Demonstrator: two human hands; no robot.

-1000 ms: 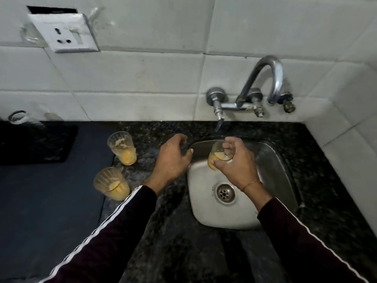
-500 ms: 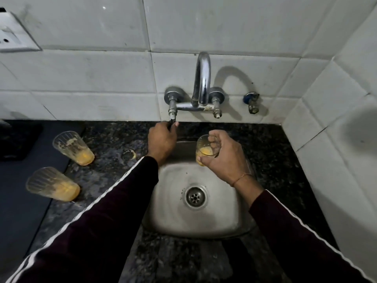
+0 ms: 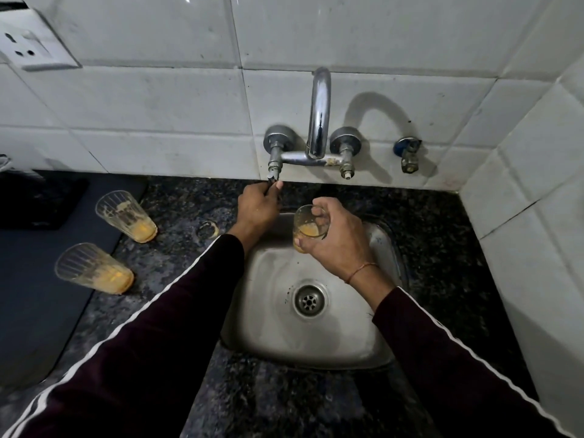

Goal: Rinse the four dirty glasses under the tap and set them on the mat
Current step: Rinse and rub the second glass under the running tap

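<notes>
My right hand (image 3: pixel 339 238) grips a clear glass (image 3: pixel 305 227) with orange residue, held upright over the back of the steel sink (image 3: pixel 382 327), below the tap spout (image 3: pixel 319 115). My left hand (image 3: pixel 257 208) is pinched on the small dark tap handle (image 3: pixel 272 182) under the left valve. No water is visible. Two more dirty glasses stand on the dark granite counter at the left: a far one (image 3: pixel 126 216) and a near one (image 3: pixel 93 269). The dark blue mat (image 3: pixel 34 298) lies at the far left, beside them.
A black slab (image 3: pixel 38 200) sits at the back left by the wall. A wet ring mark (image 3: pixel 208 229) shows on the counter left of the sink. A small blue-capped valve (image 3: pixel 408 154) juts from the tiles on the right. A socket plate (image 3: pixel 30 47) is at the top left.
My left hand rose from the sink's rim to the tap handle and closed on it. The view shifted right. The glass in my right hand stayed over the sink.
</notes>
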